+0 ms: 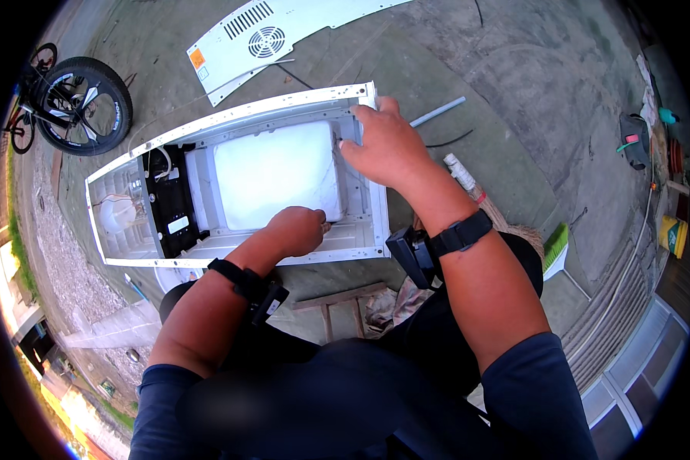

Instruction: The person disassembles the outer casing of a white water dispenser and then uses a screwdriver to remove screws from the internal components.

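Observation:
A white metal appliance casing (245, 105) lies on the ground before me, its open side up. Inside it sits a rounded white block (276, 176). My left hand (295, 230) is closed at the block's near edge; whatever its fingers hold is hidden beneath them. Over the casing's far right corner is my right hand (387, 146), its thumb and forefinger apart and the thumb tip close to the block's right side. The other fingers of that hand are bent and partly hidden. A black part (178, 203) with pale wires fills the casing's left section.
A vented white panel (291, 34) lies beyond the casing. A pale rod (437, 111) and a straw broom (483, 195) are to the right, with a green brush (557, 245) nearby. A bicycle wheel (84, 105) stands at far left. A small wooden frame (337, 299) is near my legs.

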`<state>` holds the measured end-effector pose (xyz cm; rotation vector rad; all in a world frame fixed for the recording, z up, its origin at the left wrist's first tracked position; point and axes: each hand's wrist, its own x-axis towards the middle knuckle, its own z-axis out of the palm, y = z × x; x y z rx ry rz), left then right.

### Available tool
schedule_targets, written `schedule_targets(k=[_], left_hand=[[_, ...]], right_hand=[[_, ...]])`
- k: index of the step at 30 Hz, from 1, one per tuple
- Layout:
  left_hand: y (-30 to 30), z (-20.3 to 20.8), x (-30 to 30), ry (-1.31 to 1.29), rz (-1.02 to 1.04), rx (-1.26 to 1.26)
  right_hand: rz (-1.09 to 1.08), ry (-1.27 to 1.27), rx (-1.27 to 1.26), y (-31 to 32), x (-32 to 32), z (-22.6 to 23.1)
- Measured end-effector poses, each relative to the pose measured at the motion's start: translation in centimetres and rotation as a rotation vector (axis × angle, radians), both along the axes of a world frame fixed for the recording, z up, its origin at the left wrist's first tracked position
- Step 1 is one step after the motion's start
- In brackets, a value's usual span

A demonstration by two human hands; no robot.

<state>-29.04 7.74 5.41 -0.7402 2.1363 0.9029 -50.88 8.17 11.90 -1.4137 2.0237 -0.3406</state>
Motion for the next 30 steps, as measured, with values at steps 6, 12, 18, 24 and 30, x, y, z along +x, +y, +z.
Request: schedule_targets(k=[6, 12, 18, 24, 30], left_hand=[[0.3, -1.0, 0.3, 0.017, 0.04, 0.021], [-0.1, -0.6, 1.1, 0.103, -0.059, 0.008], [0.3, -0.6, 0.3, 0.047, 0.088, 0.016], [0.1, -0.1, 0.9, 0.101, 0.009, -0.032], [-0.2, 1.0, 0.4, 0.037, 0.005, -0.012]], right_hand=[[0.003, 0.006, -0.011, 0.0, -0.1, -0.4], [0.002, 0.01, -0.025, 0.2, -0.1, -0.5], [0.005, 0.016, -0.017, 0.2, 0.0, -0.3], [-0.006, -0.01, 0.018, 0.1, -0.1, -0.1], [0.008, 0.016, -0.003, 0.3, -0.1, -0.3]])
